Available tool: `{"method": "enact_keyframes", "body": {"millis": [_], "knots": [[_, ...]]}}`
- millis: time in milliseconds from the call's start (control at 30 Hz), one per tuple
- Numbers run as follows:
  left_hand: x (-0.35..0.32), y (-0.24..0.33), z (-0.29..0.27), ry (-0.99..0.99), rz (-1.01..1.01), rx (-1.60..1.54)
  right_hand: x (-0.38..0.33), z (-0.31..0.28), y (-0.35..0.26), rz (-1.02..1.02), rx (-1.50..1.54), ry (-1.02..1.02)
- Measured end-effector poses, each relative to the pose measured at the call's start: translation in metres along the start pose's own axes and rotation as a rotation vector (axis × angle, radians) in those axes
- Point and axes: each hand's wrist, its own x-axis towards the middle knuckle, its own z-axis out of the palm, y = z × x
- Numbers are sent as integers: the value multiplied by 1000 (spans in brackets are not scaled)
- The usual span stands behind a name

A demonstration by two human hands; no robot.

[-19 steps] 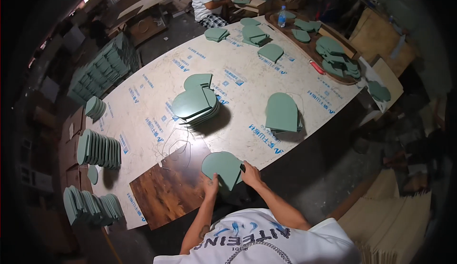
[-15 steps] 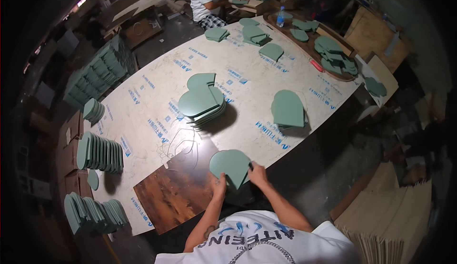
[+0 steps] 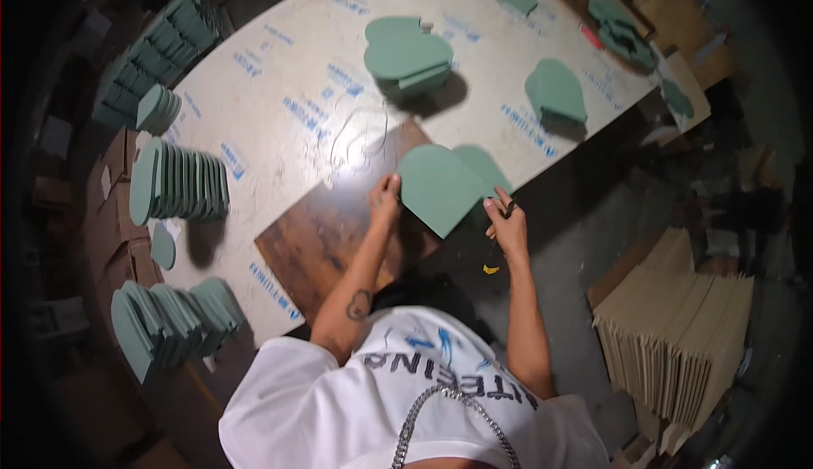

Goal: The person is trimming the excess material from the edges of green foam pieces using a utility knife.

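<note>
A smooth green panel [image 3: 440, 190] with a rounded top and a pointed lower corner is held in front of me, over the near table edge. Behind its right side shows a second rounded green part [image 3: 483, 168]; whether the two are joined I cannot tell. My left hand [image 3: 386, 204] grips the panel's left edge, thumb on its face. At the right edge, my right hand [image 3: 508, 228] has its fingertips against the green piece, and a slim black tool [image 3: 510, 207] is held between its fingers. A small yellow bit [image 3: 491, 271] shows below that hand.
The pale printed table [image 3: 279, 88] bears a brown glossy board [image 3: 313, 249], a loose cord [image 3: 360, 135] and green stacks [image 3: 411, 54], [image 3: 555, 92]. Rows of green panels [image 3: 182, 181] stand along the left. A stack of tan sheets [image 3: 669, 342] stands at right.
The view has tilted down toward me. The green piece has turned, and its second rounded part now shows behind the front panel. The black tool in my right hand is plainer.
</note>
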Motion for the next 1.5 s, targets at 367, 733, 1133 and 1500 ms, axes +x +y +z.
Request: {"method": "enact_keyframes", "body": {"millis": [367,733,1133,1500], "knots": [[-72,-20,-162,58,234,922,-287,45,180,471,944,213],[-69,-50,-136,25,657,1328,-426,127,206,476,754,136],[-64,-46,-103,-66,903,1285,-214,147,169,-403,-411,209],[-66,-28,-112,-112,826,1411,-194,143,182,-556,-786,328]]}}
